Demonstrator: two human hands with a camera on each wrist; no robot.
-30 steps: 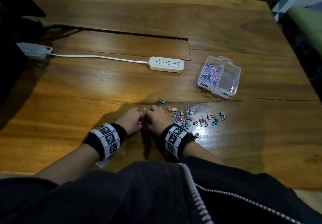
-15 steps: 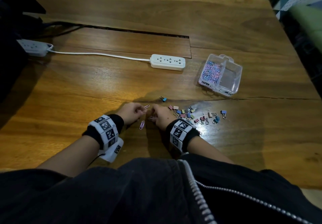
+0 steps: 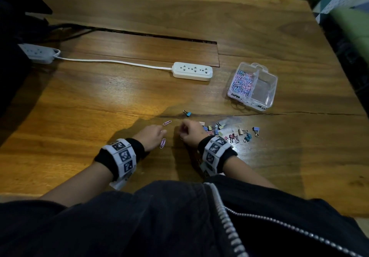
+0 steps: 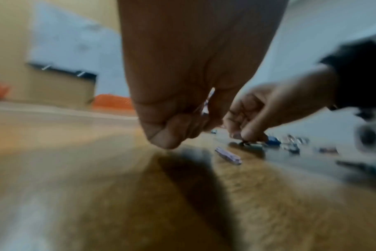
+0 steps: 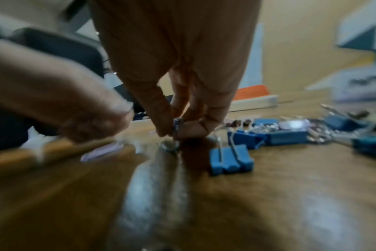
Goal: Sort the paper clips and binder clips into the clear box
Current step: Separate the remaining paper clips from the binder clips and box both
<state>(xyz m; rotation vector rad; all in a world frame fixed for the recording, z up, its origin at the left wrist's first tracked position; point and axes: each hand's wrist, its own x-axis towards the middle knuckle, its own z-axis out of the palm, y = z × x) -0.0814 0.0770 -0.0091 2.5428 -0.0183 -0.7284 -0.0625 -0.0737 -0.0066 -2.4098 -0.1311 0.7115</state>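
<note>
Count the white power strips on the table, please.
2: one power strip lies mid-table, left of the clear box; the other strip is at the far left edge, partly hidden.

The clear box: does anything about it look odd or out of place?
The clear box holds paper clips in its left compartment only; the right one looks empty, while binder clips lie scattered on the table.

Dim warm light, glare on table (image 3: 123, 80) — wrist views blurred, edges warped
</note>
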